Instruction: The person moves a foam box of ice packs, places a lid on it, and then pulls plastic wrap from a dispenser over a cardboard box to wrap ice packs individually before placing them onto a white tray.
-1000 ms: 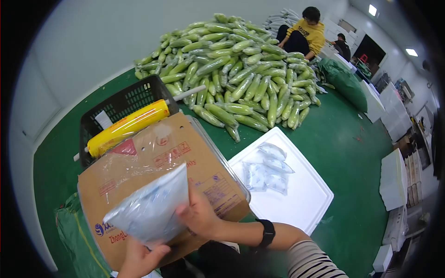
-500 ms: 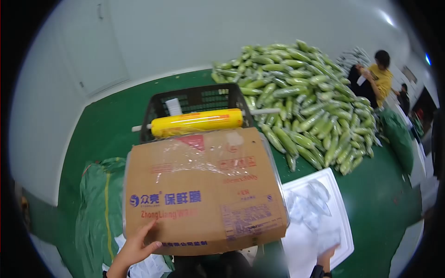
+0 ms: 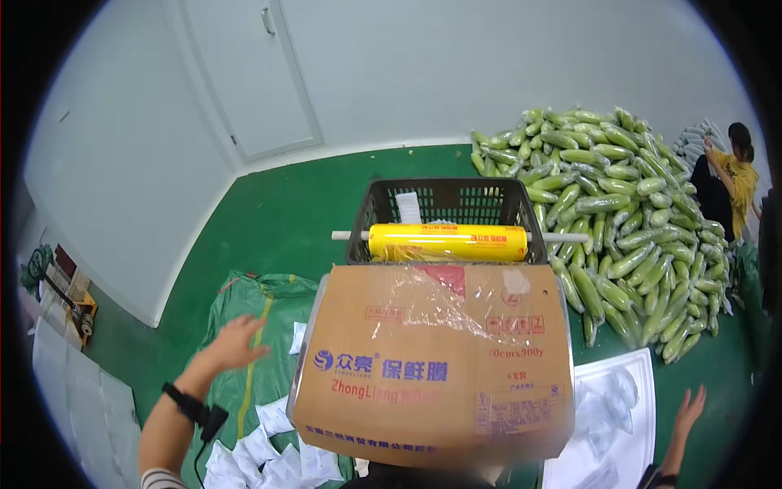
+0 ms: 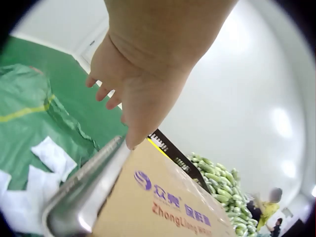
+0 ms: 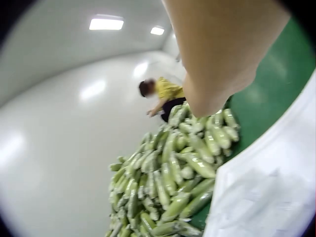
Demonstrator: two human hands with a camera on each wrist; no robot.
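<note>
My left hand [image 3: 236,342] hovers with fingers spread and nothing in it, left of the cardboard box [image 3: 407,350]. Below it lie a green woven sack [image 3: 244,383] and several white plastic packets [image 3: 281,469]. In the left wrist view, the left hand [image 4: 133,84] overlaps the metal rim [image 4: 101,187] beside the box. My right hand [image 3: 691,411] is held out empty, fingers extended, just right of a white foam tray [image 3: 643,391]. Clear-and-white packets [image 3: 603,416] lie in that tray. The right wrist view shows mostly forearm, with the fingers hidden.
Behind the box, a yellow roll of cling film [image 3: 448,242] on a rod lies across a black crate [image 3: 521,196]. Wrapped green vegetables [image 3: 619,212] form a large heap at the right. A person in yellow [image 3: 737,183] is beside the heap. A wall door [image 3: 252,81] stands behind.
Both hands held a white packet over the box; the right hand then took it to the foam tray and has let go. The left hand has moved out left, and the view has turned left.
</note>
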